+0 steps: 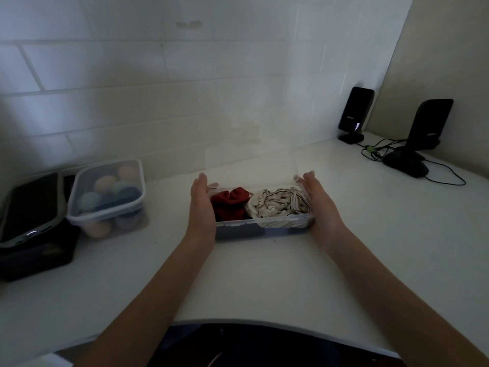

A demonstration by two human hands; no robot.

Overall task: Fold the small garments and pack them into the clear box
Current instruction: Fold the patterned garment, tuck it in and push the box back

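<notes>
The clear box (264, 229) sits on the white counter in front of me. Inside it, a red garment (230, 201) lies on the left and a cream striped garment (275, 205) on the right, with dark cloth showing under them through the front wall. A clear lid (251, 160) stands nearly upright over the box's far edge. My left hand (202, 207) lies along the box's left end and my right hand (321, 205) along its right end. Fingers and thumbs of both hands pinch the lid's lower corners.
A lidded plastic tub (105, 197) of coloured balls stands to the left, beside a dark case with a black device (31, 221) on it. Two black stands (356, 115) with cables (434, 168) occupy the back right corner. The tiled wall is close behind the box.
</notes>
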